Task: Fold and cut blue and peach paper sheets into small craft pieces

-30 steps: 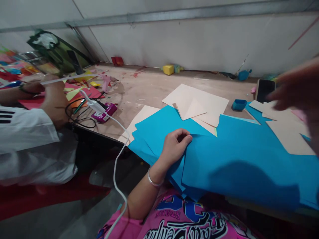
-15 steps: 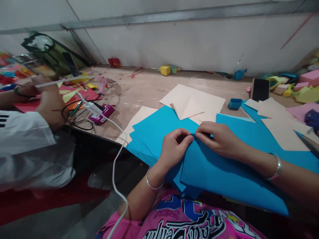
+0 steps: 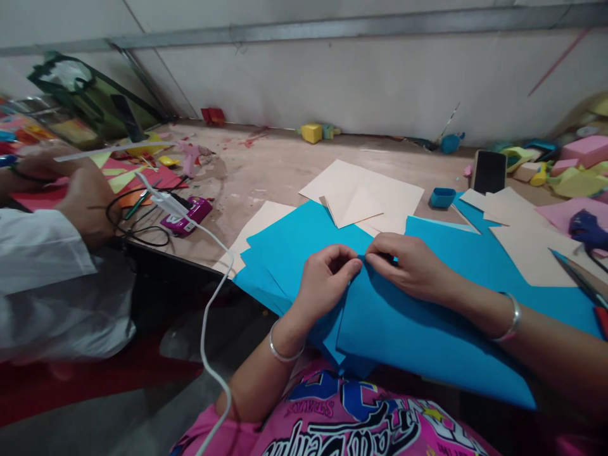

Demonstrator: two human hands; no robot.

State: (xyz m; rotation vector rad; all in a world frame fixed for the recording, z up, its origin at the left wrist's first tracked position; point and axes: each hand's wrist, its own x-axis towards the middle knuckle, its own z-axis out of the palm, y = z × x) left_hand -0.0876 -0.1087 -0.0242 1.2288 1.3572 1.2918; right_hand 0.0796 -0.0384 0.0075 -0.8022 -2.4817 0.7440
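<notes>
Both hands meet at the top edge of a blue sheet of paper (image 3: 403,342) that slopes over the table's front edge. My left hand (image 3: 327,275) pinches that edge between thumb and forefinger. Right beside it, my right hand (image 3: 408,263) is closed on the same edge, its fingertips almost touching the left ones. More blue sheets (image 3: 289,237) lie beneath and to the left. Just beyond my hands rests a folded cream piece of paper (image 3: 356,206) on a larger cream sheet (image 3: 399,187).
A white cable (image 3: 213,294) runs from a purple device (image 3: 192,215) down past my left arm. Scissors (image 3: 579,278), a black phone (image 3: 490,171) and a small blue box (image 3: 442,197) are at right. Another person's hand (image 3: 90,196) works over red paper at left.
The whole view has shifted slightly, so things appear a little further left. My hands keep their pinch on the blue paper's edge, with hardly any movement.
</notes>
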